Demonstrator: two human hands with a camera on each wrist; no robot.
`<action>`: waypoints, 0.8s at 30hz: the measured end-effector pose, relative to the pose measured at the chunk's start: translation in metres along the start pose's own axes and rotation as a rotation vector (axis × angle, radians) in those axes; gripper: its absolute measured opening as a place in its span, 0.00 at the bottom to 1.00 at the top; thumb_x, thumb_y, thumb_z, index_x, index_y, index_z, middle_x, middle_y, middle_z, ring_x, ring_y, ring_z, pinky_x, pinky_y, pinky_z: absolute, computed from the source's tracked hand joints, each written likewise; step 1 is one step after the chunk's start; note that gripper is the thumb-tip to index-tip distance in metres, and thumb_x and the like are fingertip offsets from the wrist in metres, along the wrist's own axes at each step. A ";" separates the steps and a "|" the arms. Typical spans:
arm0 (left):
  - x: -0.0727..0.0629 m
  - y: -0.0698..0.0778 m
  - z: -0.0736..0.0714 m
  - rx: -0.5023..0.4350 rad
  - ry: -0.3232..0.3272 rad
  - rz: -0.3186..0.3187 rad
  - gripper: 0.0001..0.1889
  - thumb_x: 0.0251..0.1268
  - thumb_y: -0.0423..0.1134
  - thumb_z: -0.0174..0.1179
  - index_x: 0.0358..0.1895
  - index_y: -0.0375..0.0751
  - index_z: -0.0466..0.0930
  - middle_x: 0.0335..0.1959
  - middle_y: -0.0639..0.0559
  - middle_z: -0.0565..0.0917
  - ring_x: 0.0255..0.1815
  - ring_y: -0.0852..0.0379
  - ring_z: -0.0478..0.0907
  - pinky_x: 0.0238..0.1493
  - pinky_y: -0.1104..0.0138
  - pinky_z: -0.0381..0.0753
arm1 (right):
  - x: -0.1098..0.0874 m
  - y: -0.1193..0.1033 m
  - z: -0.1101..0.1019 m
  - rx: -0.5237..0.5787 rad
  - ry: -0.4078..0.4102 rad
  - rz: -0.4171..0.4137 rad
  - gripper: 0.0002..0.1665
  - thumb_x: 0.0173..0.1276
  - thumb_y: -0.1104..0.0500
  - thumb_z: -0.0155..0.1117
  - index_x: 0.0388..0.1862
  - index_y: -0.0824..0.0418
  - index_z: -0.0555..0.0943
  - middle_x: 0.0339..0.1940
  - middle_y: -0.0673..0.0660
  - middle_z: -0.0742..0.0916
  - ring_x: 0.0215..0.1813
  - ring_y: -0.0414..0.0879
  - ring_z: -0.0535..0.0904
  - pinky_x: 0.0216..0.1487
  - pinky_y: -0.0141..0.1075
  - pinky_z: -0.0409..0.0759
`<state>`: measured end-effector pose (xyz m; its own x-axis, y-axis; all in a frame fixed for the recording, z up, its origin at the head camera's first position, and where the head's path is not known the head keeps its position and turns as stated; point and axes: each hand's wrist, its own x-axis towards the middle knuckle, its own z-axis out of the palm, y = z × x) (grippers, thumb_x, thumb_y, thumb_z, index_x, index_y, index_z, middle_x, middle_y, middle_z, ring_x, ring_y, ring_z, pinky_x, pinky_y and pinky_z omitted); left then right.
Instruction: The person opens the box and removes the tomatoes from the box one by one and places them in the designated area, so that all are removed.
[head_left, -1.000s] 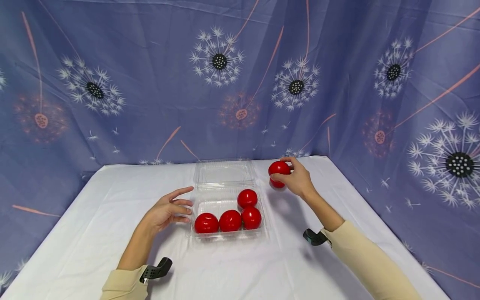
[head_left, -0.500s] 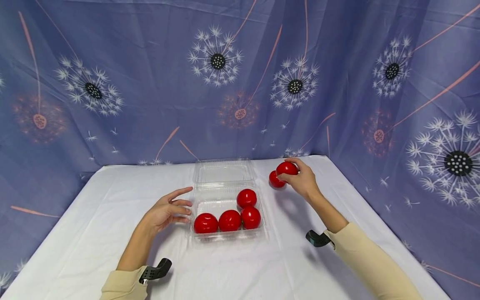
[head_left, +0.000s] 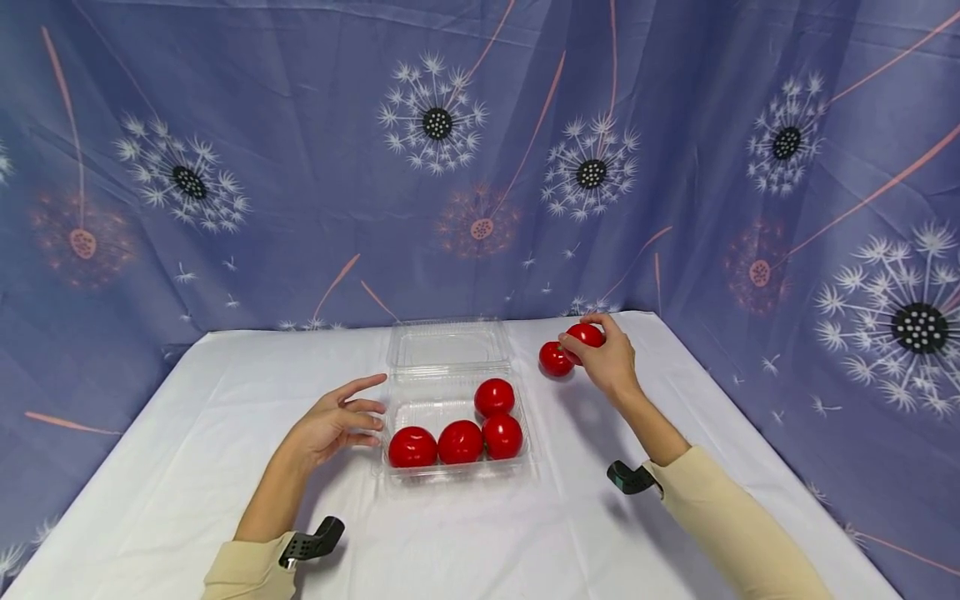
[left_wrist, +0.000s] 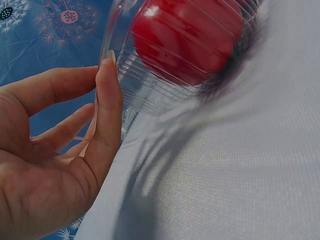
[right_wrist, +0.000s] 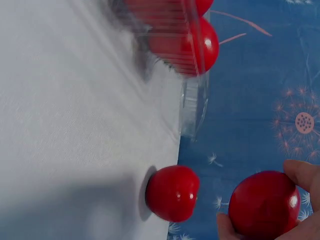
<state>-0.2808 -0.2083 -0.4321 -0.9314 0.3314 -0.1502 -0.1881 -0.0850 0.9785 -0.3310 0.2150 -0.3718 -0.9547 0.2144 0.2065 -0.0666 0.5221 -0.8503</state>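
Observation:
My right hand (head_left: 609, 360) grips a shiny red tomato (head_left: 585, 340) between thumb and fingers. The held tomato (right_wrist: 265, 205) appears raised off the cloth in the right wrist view. Close to its left sits a second tomato (head_left: 556, 359) on the table. In the middle stands a clear plastic clamshell box (head_left: 420, 410), its lid (head_left: 450, 346) folded back. Several tomatoes are inside, such as a front left one (head_left: 412, 447) and a back right one (head_left: 494, 397). My left hand (head_left: 333, 422), fingers spread and slightly bent, is at the box's left rim; contact cannot be told.
A white cloth (head_left: 465, 542) covers the table. Blue curtains (head_left: 315, 167) with dandelion prints hang behind and at the sides. Each wrist carries a black camera mount, such as the left one (head_left: 313, 542).
My right hand has carried its tomato a little to the right, uncovering more of the tomato on the table. The left hand and the box have stayed in place.

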 end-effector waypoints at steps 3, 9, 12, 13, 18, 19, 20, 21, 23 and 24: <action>0.000 0.000 0.000 0.002 0.004 -0.001 0.44 0.59 0.22 0.62 0.80 0.40 0.57 0.47 0.44 0.82 0.36 0.57 0.84 0.38 0.62 0.90 | 0.000 0.004 -0.002 -0.059 0.028 -0.002 0.31 0.66 0.44 0.70 0.64 0.54 0.76 0.57 0.64 0.83 0.58 0.60 0.80 0.57 0.52 0.84; 0.000 0.000 0.000 0.002 0.010 -0.005 0.44 0.58 0.22 0.62 0.80 0.40 0.56 0.48 0.43 0.81 0.36 0.57 0.84 0.38 0.61 0.90 | 0.001 0.009 -0.010 -0.131 0.060 0.001 0.29 0.68 0.39 0.67 0.62 0.52 0.78 0.59 0.62 0.84 0.63 0.63 0.74 0.57 0.54 0.81; 0.000 0.001 0.000 0.004 0.009 -0.003 0.44 0.58 0.22 0.62 0.80 0.39 0.55 0.48 0.43 0.81 0.36 0.57 0.84 0.38 0.60 0.90 | 0.001 0.010 -0.014 -0.145 0.048 0.002 0.31 0.68 0.38 0.66 0.63 0.53 0.77 0.62 0.63 0.83 0.67 0.65 0.69 0.58 0.56 0.79; 0.001 0.001 0.000 0.004 0.010 -0.003 0.44 0.58 0.22 0.62 0.80 0.39 0.56 0.48 0.43 0.81 0.36 0.57 0.84 0.38 0.60 0.90 | 0.001 0.010 -0.015 -0.152 0.042 0.001 0.31 0.68 0.38 0.65 0.63 0.53 0.76 0.62 0.63 0.82 0.68 0.66 0.68 0.59 0.57 0.79; 0.002 0.001 0.000 0.003 0.010 0.003 0.44 0.58 0.22 0.62 0.80 0.39 0.56 0.48 0.42 0.81 0.36 0.56 0.84 0.38 0.60 0.90 | 0.003 0.015 -0.018 -0.183 0.024 -0.006 0.32 0.69 0.39 0.65 0.64 0.55 0.76 0.62 0.65 0.82 0.68 0.68 0.67 0.57 0.57 0.80; 0.002 0.001 0.000 0.004 0.010 0.003 0.44 0.59 0.22 0.62 0.80 0.39 0.56 0.48 0.42 0.81 0.36 0.57 0.84 0.38 0.60 0.90 | 0.003 0.016 -0.018 -0.184 0.019 -0.004 0.31 0.69 0.39 0.66 0.63 0.55 0.75 0.62 0.66 0.82 0.68 0.69 0.67 0.57 0.57 0.80; 0.002 0.001 0.000 0.004 0.011 0.001 0.44 0.59 0.22 0.62 0.80 0.39 0.56 0.48 0.42 0.81 0.36 0.57 0.84 0.38 0.60 0.90 | 0.003 0.017 -0.018 -0.186 0.016 -0.005 0.31 0.68 0.40 0.66 0.63 0.55 0.75 0.62 0.66 0.82 0.67 0.69 0.67 0.57 0.57 0.81; 0.002 0.001 0.000 0.005 0.010 0.000 0.44 0.59 0.22 0.62 0.80 0.39 0.56 0.48 0.42 0.81 0.36 0.57 0.84 0.38 0.60 0.90 | 0.004 0.019 -0.018 -0.187 0.011 -0.005 0.31 0.68 0.41 0.67 0.63 0.56 0.75 0.62 0.66 0.82 0.67 0.69 0.67 0.57 0.57 0.82; 0.001 0.000 0.000 0.007 0.011 -0.001 0.43 0.59 0.22 0.62 0.80 0.40 0.56 0.48 0.43 0.81 0.35 0.57 0.84 0.38 0.60 0.90 | 0.005 0.021 -0.018 -0.187 0.005 -0.006 0.31 0.68 0.43 0.69 0.63 0.57 0.74 0.62 0.67 0.81 0.66 0.69 0.68 0.56 0.57 0.83; 0.001 0.000 0.000 0.008 0.012 -0.001 0.43 0.59 0.22 0.62 0.80 0.40 0.56 0.48 0.43 0.81 0.35 0.57 0.84 0.38 0.60 0.90 | 0.006 0.022 -0.018 -0.185 0.003 -0.004 0.31 0.67 0.44 0.69 0.63 0.57 0.74 0.61 0.67 0.81 0.66 0.69 0.68 0.56 0.56 0.83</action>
<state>-0.2818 -0.2079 -0.4318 -0.9348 0.3207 -0.1528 -0.1867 -0.0776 0.9793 -0.3326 0.2425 -0.3808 -0.9537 0.2142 0.2111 -0.0156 0.6657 -0.7460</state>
